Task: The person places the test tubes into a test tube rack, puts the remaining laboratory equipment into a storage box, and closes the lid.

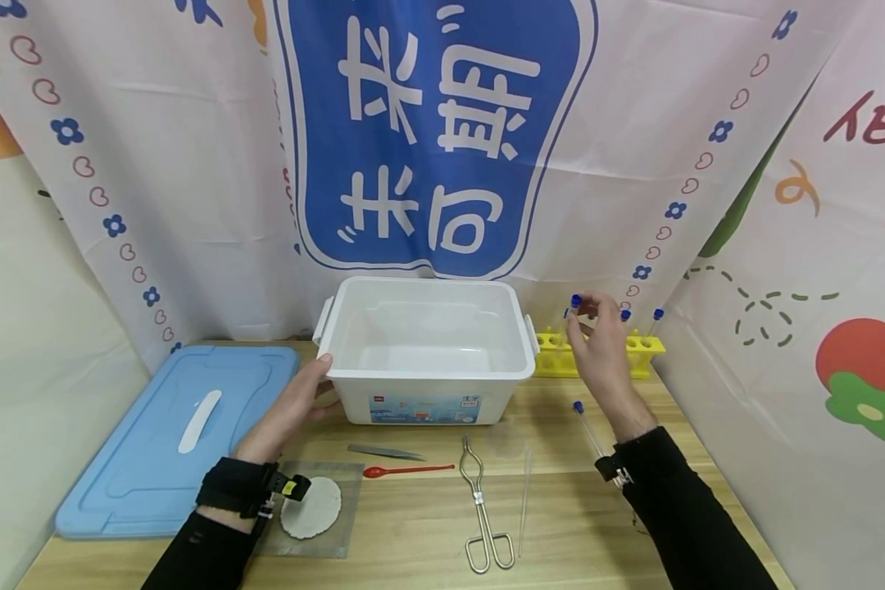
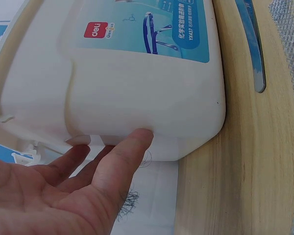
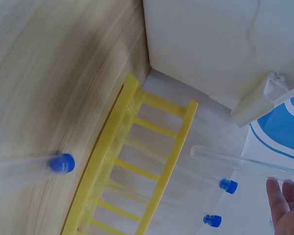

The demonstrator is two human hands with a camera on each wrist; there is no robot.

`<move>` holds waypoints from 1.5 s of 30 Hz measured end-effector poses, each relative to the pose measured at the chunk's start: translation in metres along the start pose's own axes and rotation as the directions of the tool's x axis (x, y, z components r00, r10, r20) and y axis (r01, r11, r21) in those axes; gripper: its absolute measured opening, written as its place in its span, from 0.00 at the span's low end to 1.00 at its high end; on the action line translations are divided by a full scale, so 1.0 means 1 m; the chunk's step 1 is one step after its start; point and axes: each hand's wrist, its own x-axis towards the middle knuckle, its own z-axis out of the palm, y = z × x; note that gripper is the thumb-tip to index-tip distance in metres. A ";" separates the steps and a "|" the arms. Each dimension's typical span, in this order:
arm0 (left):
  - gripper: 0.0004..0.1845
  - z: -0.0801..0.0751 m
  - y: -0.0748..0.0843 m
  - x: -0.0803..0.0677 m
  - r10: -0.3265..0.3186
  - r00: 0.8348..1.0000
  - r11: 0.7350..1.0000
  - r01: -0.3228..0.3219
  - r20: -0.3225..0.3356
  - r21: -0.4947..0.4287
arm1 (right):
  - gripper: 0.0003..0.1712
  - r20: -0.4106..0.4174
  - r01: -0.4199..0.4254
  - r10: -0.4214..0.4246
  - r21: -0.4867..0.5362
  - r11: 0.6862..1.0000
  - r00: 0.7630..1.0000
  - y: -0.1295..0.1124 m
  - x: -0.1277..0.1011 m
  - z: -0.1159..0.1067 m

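Note:
My left hand (image 1: pixel 306 397) rests its fingertips at the left front corner of a white plastic storage box (image 1: pixel 424 397); in the left wrist view one fingertip presses the wall. Over the left end of a yellow test tube rack (image 1: pixel 555 360), my right hand (image 1: pixel 602 344) pinches a test tube (image 3: pixel 245 164). Its rounded glass bottom points away from the fingers in the right wrist view, and a blue cap (image 1: pixel 575 301) shows above them in the head view. Other blue-capped test tubes (image 3: pixel 228 185) stand in the rack. One more blue-capped tube (image 1: pixel 588 428) lies on the table near my right wrist.
A blue lid (image 1: pixel 133 459) lies at the left. In front of the box are tweezers (image 1: pixel 386 451), a red spoon (image 1: pixel 409 470), crucible tongs (image 1: pixel 479 500), a thin glass rod (image 1: pixel 525 504) and a wire gauze (image 1: pixel 342 524) with a white round centre. Printed cloth hangs behind.

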 end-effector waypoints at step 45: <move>0.47 0.001 0.000 -0.002 0.030 0.999 1.000 -0.031 0.009 0.005 | 0.24 0.049 -0.086 0.082 0.084 0.993 0.995 0.023 0.017 0.051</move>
